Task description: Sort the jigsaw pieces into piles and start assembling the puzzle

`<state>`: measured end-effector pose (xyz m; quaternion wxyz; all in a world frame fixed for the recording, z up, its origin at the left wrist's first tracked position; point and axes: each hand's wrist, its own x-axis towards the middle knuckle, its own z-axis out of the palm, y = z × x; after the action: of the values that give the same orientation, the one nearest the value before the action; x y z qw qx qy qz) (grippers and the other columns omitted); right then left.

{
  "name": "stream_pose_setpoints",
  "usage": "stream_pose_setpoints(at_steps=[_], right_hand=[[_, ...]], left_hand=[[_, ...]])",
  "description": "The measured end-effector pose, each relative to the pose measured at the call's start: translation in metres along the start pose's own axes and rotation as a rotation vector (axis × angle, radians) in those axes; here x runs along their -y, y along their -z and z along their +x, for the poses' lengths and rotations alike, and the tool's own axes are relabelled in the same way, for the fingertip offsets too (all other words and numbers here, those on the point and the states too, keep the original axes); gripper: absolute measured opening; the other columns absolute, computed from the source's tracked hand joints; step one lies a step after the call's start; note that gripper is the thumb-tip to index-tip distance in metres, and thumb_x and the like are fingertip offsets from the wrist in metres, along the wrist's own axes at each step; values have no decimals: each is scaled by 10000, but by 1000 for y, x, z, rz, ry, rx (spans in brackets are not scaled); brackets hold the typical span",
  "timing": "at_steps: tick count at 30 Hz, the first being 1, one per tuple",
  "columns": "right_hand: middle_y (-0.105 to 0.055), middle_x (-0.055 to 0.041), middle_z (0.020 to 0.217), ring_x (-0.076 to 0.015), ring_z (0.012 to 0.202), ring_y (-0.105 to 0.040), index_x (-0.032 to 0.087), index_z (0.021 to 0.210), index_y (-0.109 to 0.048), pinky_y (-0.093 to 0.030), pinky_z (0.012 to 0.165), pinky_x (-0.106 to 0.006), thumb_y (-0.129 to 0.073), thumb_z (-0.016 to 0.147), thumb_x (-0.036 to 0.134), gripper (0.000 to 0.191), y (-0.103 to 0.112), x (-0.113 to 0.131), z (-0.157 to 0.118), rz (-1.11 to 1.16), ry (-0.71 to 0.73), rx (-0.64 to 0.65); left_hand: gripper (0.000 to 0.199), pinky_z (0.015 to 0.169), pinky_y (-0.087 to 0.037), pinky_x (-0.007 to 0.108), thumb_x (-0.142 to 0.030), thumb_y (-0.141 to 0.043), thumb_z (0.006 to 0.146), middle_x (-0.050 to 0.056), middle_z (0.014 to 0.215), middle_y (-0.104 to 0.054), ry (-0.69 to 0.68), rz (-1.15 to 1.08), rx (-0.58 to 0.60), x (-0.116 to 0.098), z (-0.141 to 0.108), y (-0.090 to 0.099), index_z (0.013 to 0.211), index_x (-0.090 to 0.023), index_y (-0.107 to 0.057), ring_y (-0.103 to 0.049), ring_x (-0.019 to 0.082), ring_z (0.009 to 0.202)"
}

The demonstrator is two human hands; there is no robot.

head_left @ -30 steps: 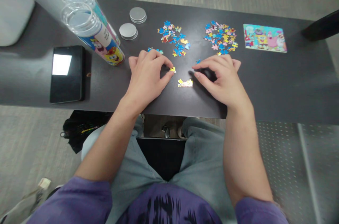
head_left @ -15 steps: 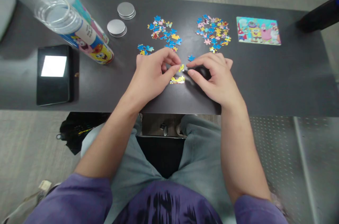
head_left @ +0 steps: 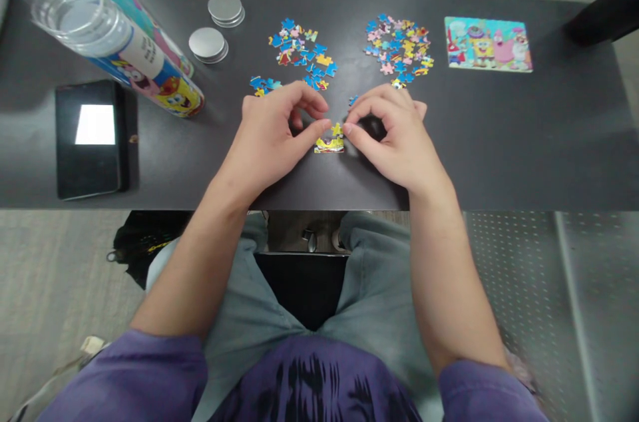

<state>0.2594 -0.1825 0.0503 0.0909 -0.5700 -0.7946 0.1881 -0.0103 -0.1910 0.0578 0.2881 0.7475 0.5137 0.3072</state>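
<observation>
A small yellow jigsaw piece point(head_left: 337, 130) lies between my hands, just above a joined yellow strip of jigsaw pieces point(head_left: 329, 145) near the table's front edge; whether the two interlock I cannot tell. My right hand point(head_left: 397, 139) pinches at the yellow piece's right edge with thumb and index finger. On the other side, my left hand point(head_left: 274, 136) has its thumb tip beside the piece, with the index finger raised apart from the thumb. Part of a blue jigsaw piece point(head_left: 353, 100) shows behind my right fingers.
Loose jigsaw pieces lie in a left pile point(head_left: 299, 52) and a right pile point(head_left: 399, 46). A picture card point(head_left: 488, 44) is at the right. Clear tubes point(head_left: 144, 66), silver lids point(head_left: 207, 44) and a black device point(head_left: 90, 162) occupy the left. A dark object point(head_left: 599, 19) stands far right.
My right thumb and index finger have closed in on the small yellow piece, which sits nearer the strip. My left index finger has lifted away from its thumb. The whole view has shifted slightly.
</observation>
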Motion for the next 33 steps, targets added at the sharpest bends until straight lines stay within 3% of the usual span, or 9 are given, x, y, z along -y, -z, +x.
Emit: stream_pose_setpoints(at_steps=[3,7,11,19,24,33], right_hand=[[-827,-56,1672,-535,1586,-663,503,1403,-939,-467,1268,-905,-541,1252,591,435,2,9,-8,37,23,-83],[-823,-137,1635,-498,1588,-707,339,1256,-921,-502,1322,-778,-678,1223,366,246,4,18,-15,49,65,-145],[-842,-165,1592,-485,1585,-724,305,1181,-898,-519,1331,-742,-771,1192,285,129,1,15,-13,111,89,-172],[-845,-163,1542,-475,1578,-726,287,1157,-900,-480,1314,-704,-783,1146,305,119,-4,8,-9,185,106,-219],[-834,-166,1553,-487,1582,-709,336,1232,-894,-510,1318,-726,-813,1159,310,112,-6,7,-10,157,121,-230],[-851,-150,1524,-490,1536,-764,330,1307,-895,-537,1310,-754,-771,1272,393,144,9,8,-13,141,143,-249]], left_hand=[[168,1133,-639,554,-387,-978,1066,45,1164,-873,16,74,21,4,-2,12,1188,-303,-897,-775,315,1060],[190,1168,-629,576,-433,-1039,1015,45,1052,-820,3,118,68,6,-5,17,1107,-323,-916,-775,337,1073],[180,1279,-559,609,-375,-1037,1000,34,1080,-820,22,156,93,2,-8,13,1127,-299,-935,-780,316,1074],[155,1267,-515,589,-339,-1022,1033,33,1099,-821,38,169,104,-1,-10,12,1160,-285,-951,-746,292,1044],[174,1254,-509,565,-323,-1030,1024,30,1112,-828,44,162,97,1,-10,10,1167,-275,-943,-732,272,1017],[224,1038,-535,442,-349,-1034,1022,21,1106,-854,19,63,115,11,-10,15,1212,-277,-939,-682,236,930]])
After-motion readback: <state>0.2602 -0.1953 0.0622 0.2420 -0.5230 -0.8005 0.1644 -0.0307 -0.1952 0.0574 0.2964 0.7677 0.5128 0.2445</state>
